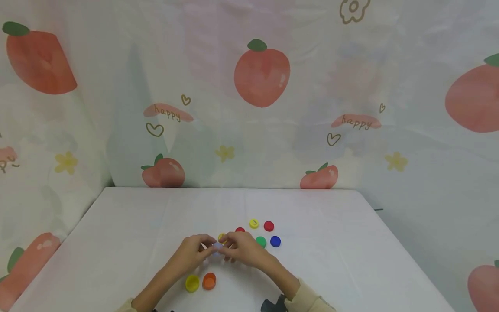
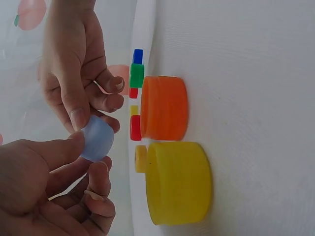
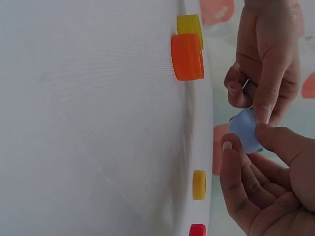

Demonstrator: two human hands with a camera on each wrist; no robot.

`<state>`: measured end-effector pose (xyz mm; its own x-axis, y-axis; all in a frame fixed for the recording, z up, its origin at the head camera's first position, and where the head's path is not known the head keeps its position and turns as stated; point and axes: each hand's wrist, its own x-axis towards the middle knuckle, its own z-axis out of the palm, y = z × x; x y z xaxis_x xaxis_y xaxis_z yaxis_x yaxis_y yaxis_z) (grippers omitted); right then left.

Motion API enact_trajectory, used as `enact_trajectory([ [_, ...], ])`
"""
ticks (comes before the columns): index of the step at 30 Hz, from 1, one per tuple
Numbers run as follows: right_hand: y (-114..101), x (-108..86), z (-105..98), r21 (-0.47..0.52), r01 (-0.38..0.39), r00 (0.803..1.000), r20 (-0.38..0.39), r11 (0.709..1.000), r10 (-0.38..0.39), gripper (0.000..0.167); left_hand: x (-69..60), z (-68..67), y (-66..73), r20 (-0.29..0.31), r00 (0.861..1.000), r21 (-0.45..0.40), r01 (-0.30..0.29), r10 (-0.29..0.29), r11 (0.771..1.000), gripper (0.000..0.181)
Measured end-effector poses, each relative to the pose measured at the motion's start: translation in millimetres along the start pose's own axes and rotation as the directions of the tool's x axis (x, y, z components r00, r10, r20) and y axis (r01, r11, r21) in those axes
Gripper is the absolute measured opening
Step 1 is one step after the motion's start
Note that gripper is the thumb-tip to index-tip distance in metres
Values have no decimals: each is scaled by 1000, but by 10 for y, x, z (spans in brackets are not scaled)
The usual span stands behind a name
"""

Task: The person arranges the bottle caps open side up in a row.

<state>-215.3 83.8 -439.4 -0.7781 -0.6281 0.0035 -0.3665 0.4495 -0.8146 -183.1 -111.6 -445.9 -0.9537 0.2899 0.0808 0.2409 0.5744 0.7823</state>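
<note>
At lower centre of the head view, a pale blue piece (image 2: 98, 139) is pinched in the fingers of the left hand (image 1: 193, 250) and right hand (image 1: 245, 249). Below, an orange cup (image 1: 209, 281) is seen.

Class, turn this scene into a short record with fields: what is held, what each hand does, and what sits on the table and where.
Held: light blue piece, material unclear
Left hand: pinches the piece
Right hand: pinches the piece too
Surface: white table
Near side: yellow cup, left of orange cup, open tops up
Far side: green disc, blue disc, two red discs, two yellow discs
</note>
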Motion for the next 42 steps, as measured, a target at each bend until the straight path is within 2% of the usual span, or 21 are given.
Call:
enact_trajectory([
  [6, -19, -26, -6, -9, 23, 1000, -14, 1000, -23, 19, -16, -3, 1, 11, 1000, -17, -26, 26, 1000, 27],
  [15, -33, -112, -20, -39, 33, 999, -18, 999, -34, 17, -38, 7, -7, 93, 995, -78, -36, 43, 996, 29],
  [22, -24, -185, -19, -46, 54, 998, -20, 997, -55, 13, -42, 22, 21, 54, 997, -12, -59, 60, 998, 27],
  [26, 1, -231, -7, -23, 59, 998, -14, 998, -60, 11, -60, 30, 44, 82, 996, -15, -38, 39, 999, 31],
  [32, 10, -285, -3, -30, -10, 1000, -6, 1000, 10, 25, -79, 73, 99, 145, 989, -22, -3, 6, 1000, 31],
  [35, -3, -315, 5, -36, -31, 999, 7, 999, 32, 32, -90, 84, 107, 153, 988, -14, -13, 15, 1000, 28],
  [42, 8, -383, 32, -60, -44, 998, 46, 997, 46, 30, -123, 80, 102, 179, 982, 12, -68, 64, 998, 25],
])
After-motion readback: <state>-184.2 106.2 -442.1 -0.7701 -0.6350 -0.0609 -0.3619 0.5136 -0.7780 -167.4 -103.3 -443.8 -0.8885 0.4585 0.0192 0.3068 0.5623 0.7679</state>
